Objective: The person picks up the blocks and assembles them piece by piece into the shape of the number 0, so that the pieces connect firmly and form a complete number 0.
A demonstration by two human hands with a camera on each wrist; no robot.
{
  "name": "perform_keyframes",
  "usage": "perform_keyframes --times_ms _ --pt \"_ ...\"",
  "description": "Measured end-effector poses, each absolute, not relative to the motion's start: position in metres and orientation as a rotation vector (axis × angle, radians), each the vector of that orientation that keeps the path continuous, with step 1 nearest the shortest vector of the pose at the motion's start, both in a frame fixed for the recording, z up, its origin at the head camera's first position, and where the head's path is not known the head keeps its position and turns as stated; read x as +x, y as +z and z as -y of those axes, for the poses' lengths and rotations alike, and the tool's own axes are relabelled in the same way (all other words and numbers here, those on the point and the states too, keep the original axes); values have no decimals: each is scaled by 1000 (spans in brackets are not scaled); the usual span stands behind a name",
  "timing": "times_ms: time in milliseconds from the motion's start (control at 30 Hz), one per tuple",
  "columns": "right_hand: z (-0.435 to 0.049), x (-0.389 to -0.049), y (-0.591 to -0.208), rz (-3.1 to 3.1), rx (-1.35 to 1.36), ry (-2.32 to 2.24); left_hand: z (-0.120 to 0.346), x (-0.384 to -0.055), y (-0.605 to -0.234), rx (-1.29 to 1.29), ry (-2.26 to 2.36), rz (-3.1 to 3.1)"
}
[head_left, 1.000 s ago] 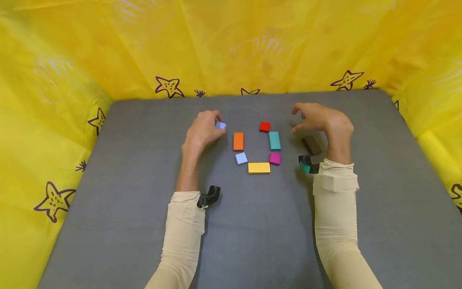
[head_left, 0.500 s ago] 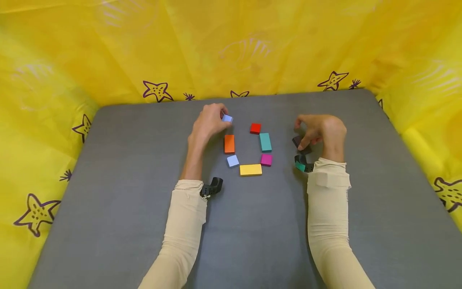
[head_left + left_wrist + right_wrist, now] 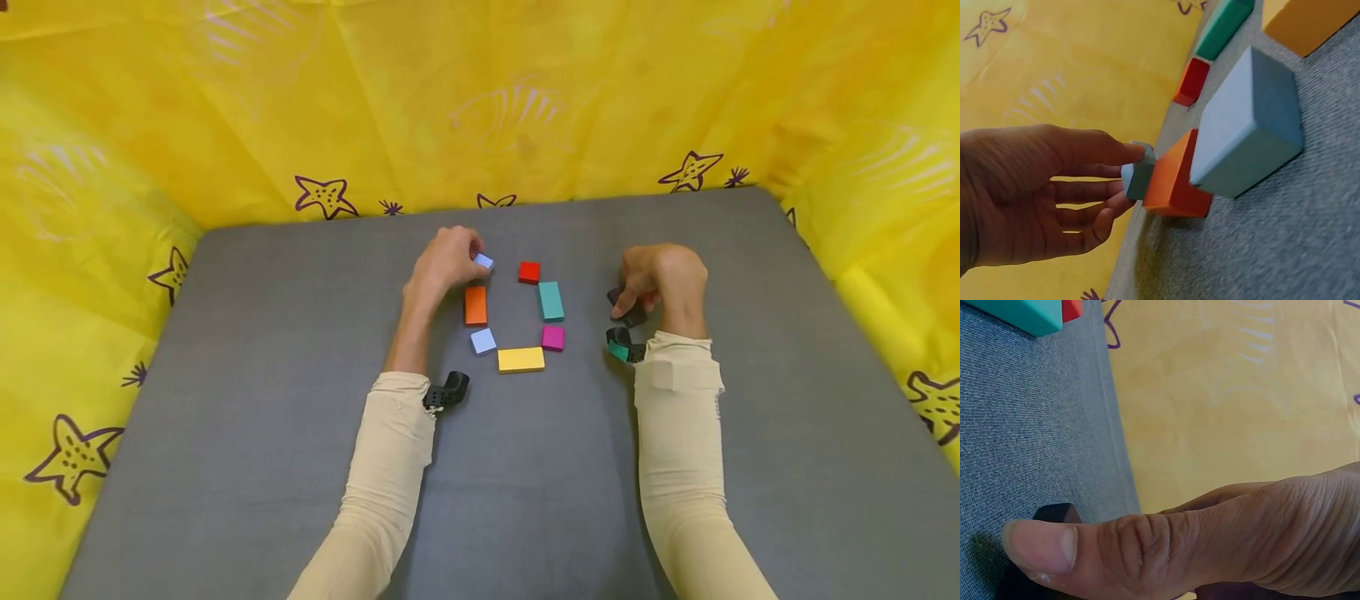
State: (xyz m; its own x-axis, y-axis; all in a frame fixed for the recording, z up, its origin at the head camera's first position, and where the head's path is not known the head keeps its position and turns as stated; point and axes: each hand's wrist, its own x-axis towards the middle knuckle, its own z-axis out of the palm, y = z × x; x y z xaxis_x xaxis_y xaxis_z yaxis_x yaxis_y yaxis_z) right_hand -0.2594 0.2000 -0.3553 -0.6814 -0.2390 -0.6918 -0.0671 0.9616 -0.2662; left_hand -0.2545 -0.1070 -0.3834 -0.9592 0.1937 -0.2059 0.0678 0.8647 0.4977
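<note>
My left hand (image 3: 447,257) pinches a small light-blue block (image 3: 483,262) between thumb and fingers, just beyond the far end of the orange block (image 3: 476,306). In the left wrist view, that held block (image 3: 1139,174) overlaps the orange block's far end. Over to the right, my right hand (image 3: 662,275) grips a dark brown block (image 3: 632,313), thumb on its near side. The right wrist view shows the thumb (image 3: 1116,550) across the dark block (image 3: 1058,513), most of which it hides.
On the grey table (image 3: 525,483), a red block (image 3: 529,272), teal block (image 3: 551,301), magenta block (image 3: 553,337), yellow block (image 3: 521,360) and second light-blue block (image 3: 483,341) form a ring with the orange one. A yellow patterned cloth (image 3: 420,100) stands along the back and sides.
My left hand has carried the light-blue block right, to the orange block's far end. The right hand has come down onto the dark brown block and taken hold. The head view has shifted slightly.
</note>
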Motion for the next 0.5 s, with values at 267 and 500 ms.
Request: perform_keyframes --times_ms 267,500 --pt "-194 -258 -352 -2333 -169 -235 103 -255 -388 208 697 -2800" --pt "-194 -257 -352 -2354 -130 -217 102 -255 -389 174 656 -2768"
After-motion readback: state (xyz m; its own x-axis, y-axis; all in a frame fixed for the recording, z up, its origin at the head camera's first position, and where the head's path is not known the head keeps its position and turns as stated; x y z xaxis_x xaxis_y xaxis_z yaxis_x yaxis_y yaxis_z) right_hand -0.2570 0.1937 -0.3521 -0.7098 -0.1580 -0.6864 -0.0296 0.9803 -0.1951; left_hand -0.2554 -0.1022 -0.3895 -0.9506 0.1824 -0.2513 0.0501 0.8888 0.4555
